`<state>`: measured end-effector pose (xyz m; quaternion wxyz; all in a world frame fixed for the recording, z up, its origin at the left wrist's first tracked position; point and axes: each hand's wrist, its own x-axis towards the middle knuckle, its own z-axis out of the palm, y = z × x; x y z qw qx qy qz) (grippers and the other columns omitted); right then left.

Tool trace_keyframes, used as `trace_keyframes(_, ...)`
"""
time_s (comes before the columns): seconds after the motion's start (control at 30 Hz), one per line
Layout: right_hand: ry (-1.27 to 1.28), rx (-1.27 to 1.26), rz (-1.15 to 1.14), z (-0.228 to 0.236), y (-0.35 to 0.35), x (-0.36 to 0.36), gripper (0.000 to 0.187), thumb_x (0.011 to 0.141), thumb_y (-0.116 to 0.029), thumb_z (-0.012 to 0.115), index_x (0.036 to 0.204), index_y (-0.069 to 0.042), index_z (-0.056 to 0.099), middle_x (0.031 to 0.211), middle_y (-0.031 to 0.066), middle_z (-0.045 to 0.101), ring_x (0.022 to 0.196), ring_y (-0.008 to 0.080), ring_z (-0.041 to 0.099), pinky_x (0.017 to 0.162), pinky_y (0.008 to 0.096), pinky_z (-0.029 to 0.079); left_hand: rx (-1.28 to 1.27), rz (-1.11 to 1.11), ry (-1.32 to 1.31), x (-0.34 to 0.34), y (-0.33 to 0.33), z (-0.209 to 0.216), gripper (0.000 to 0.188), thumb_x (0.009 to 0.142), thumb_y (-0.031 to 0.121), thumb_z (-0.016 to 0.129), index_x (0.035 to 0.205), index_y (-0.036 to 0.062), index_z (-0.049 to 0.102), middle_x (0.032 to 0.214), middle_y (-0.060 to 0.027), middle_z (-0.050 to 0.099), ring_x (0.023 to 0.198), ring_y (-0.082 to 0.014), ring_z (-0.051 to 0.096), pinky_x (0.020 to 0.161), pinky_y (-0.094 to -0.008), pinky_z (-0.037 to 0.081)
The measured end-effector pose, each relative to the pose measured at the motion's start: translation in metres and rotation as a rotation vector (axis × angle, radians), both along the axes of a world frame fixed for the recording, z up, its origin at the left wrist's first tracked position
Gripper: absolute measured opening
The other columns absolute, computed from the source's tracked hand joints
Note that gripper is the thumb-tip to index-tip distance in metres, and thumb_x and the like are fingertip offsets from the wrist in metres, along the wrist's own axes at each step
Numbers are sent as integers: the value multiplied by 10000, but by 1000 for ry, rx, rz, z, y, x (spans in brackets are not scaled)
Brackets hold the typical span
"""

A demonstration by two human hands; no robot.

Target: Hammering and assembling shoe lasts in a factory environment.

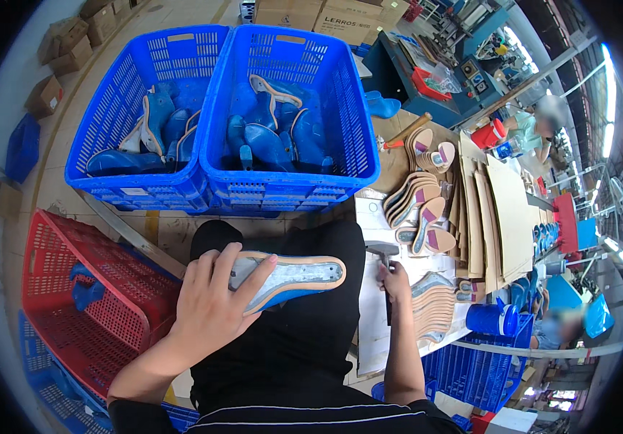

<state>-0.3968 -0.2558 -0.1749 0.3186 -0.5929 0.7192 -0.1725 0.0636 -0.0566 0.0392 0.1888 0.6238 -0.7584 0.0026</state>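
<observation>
Over my lap, my left hand (214, 289) grips a blue shoe last (293, 295) turned sole up, its toe-side end under my palm. A tan-edged insole (332, 271) lies along the last's underside, with grey metal-looking plating in the middle. My fingers wrap the wide end and the thumb side presses on the insole. At the white worktable on my right, my right hand (397, 283) is closed round the dark handle of a hammer (382, 248), whose head points away from me. Beside that hand sits a row of stacked insoles (434, 309).
Two blue crates (290, 182) holding several blue lasts stand ahead. A tilted red basket (98, 304) is at my left. More insoles (416, 195), a wooden-handled tool (409, 130) and upright cardboard sheets (503, 217) occupy the table. Co-workers (536, 130) sit farther right.
</observation>
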Motion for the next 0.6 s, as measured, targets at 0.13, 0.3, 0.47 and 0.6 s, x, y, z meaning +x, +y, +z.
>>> trace_keyframes(0.13,-394,162,-176,77,21,63,333,1144,-343,560,1200,-18,606,699,4,541,476,92,474,402,265,370,24,51,-3,4,4,-5,936,805,362,942,1610,229,484,1392,-225,512,1137,-375,564,895,-453,487)
trace_keyframes(0.3,-473,-101,136,204,76,110,329,1164,-322,532,987,-51,591,679,-28,527,559,68,503,503,258,384,4,17,4,4,0,-3,943,783,348,949,1603,236,497,1381,-203,510,1120,-365,558,888,-453,486)
trace_keyframes(0.47,35,-177,690,268,86,168,300,1092,-288,649,1073,9,681,677,229,654,658,475,659,611,490,519,16,33,-5,4,1,-4,966,769,338,957,1608,245,489,1401,-201,496,1134,-362,544,900,-459,482)
trace_keyframes(0.6,106,-208,676,275,75,174,340,1098,-289,639,981,28,686,664,246,643,656,471,667,591,500,501,37,23,39,5,-2,0,937,772,329,954,1592,223,514,1347,-176,511,1051,-323,536,846,-428,468)
